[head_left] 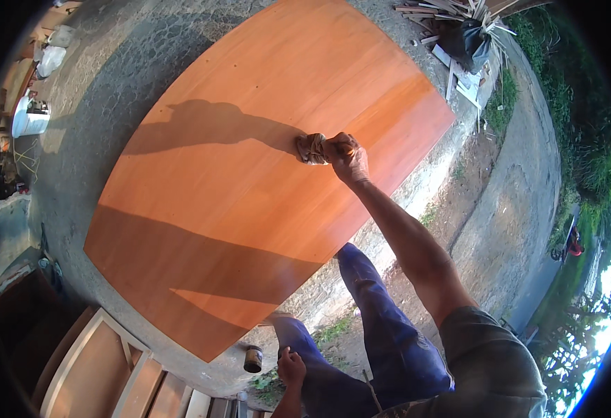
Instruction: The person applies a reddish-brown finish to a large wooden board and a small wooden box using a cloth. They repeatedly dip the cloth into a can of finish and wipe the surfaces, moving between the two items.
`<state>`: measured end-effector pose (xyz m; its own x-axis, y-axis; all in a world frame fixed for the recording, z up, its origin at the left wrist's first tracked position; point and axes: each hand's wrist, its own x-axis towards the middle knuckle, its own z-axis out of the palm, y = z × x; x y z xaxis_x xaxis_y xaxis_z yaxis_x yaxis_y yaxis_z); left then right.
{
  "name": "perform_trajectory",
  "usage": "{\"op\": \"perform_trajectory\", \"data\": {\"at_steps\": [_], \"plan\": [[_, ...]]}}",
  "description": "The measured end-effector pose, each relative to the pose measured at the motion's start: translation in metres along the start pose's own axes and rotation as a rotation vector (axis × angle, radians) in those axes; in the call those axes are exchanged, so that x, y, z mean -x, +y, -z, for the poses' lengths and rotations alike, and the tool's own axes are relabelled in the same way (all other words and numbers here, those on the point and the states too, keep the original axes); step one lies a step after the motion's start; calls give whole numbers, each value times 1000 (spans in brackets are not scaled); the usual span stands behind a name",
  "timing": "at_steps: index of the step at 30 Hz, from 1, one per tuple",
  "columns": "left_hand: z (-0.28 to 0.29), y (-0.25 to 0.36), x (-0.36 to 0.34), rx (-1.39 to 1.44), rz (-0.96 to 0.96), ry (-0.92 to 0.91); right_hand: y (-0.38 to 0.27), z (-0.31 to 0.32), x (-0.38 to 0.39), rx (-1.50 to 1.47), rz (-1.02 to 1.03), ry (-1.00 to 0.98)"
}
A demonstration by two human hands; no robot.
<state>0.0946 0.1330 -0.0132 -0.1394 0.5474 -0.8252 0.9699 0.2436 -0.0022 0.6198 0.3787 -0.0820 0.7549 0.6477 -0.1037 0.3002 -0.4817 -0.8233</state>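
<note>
My right hand (348,159) grips a bundled, brownish cloth pad (309,148) on the large orange-brown wooden panel (305,70), just right of its middle. The panel has curved long edges and lies flat across the centre of the view, with my shadow over part of it. Down at the lower middle, my left hand (291,367) hangs by my thigh with its fingers curled and nothing visible in them. A small dark can (253,359) stands on the ground beside the panel's near edge.
Framed wooden panels (96,355) stand at the lower left. A white bucket (28,118) is at the left. Scrap wood slats and a black bag (469,45) lie upper right. A concrete path runs along the right beside greenery, with a red two-wheeler (573,244) on it.
</note>
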Motion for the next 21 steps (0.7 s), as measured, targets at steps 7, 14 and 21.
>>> {"op": "perform_trajectory", "data": {"at_steps": [7,14,21], "plan": [[-39,58,12,-141,-105,8,69,105,-135,-28,7,5],[-41,84,14,-197,-147,-35,124,196,-238,69,18,87],[-46,88,14,-123,-170,-70,147,261,-292,320,5,156]]}}
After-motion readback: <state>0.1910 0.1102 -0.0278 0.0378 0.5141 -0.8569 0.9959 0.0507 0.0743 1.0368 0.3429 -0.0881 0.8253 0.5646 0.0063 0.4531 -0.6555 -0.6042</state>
